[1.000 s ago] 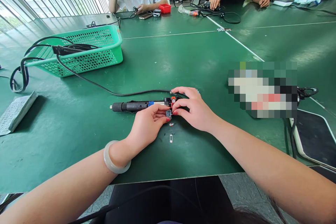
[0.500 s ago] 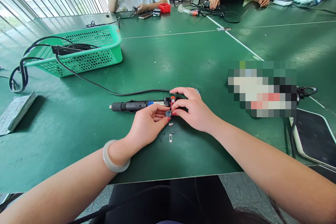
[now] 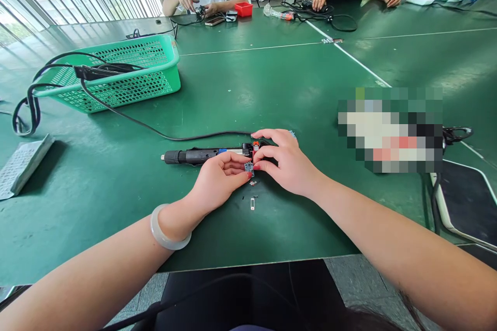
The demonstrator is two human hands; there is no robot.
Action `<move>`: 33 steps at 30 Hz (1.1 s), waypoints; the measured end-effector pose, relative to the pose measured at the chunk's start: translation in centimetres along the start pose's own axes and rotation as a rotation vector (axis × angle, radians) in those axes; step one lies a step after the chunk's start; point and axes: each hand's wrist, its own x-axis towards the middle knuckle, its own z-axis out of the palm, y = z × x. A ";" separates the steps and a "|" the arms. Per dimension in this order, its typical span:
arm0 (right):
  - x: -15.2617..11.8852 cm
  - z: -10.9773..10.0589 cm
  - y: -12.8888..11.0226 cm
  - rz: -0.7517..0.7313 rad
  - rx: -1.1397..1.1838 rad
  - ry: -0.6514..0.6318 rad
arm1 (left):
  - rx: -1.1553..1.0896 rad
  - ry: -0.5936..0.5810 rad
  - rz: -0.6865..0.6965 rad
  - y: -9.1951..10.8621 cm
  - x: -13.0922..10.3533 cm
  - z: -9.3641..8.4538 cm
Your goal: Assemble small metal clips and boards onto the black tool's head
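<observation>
My left hand (image 3: 217, 176), with a pale bangle (image 3: 163, 230) at the wrist, pinches a small grey part (image 3: 249, 166) between thumb and fingers. The part looks like a little block or board with holes; its exact kind is too small to tell. From the right, the thumb and index fingertip of my right hand (image 3: 285, 163) close on the same part's edge. Just behind both hands lies a black tubular tool (image 3: 194, 156) with a blue band, shaped like an electric screwdriver. A red piece (image 3: 255, 148) shows at its right end, partly hidden by my right fingers.
A small metal frame (image 3: 252, 204) and tiny bits (image 3: 253, 183) lie below my hands. A green basket (image 3: 135, 85) of black cable stands at the left, near a paper-covered block (image 3: 25, 165). At right are a phone (image 3: 469, 201) and a blurred-out patch. People sit across the table.
My hands stay in nearly the same place, and the grey part has turned slightly between the fingers. Across the table, a person in white has lowered a raised hand.
</observation>
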 end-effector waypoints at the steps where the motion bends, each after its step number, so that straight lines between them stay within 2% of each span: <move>1: 0.0 0.0 0.0 -0.003 -0.007 0.006 | -0.002 0.001 0.000 0.0 0.0 0.0; 26: -0.3 0.6 0.2 -0.090 -0.062 0.077 | 0.003 -0.012 -0.041 -0.1 -0.1 -0.1; 33: -0.3 0.5 0.2 -0.096 -0.079 0.086 | -0.001 0.023 -0.061 0.1 -0.1 0.1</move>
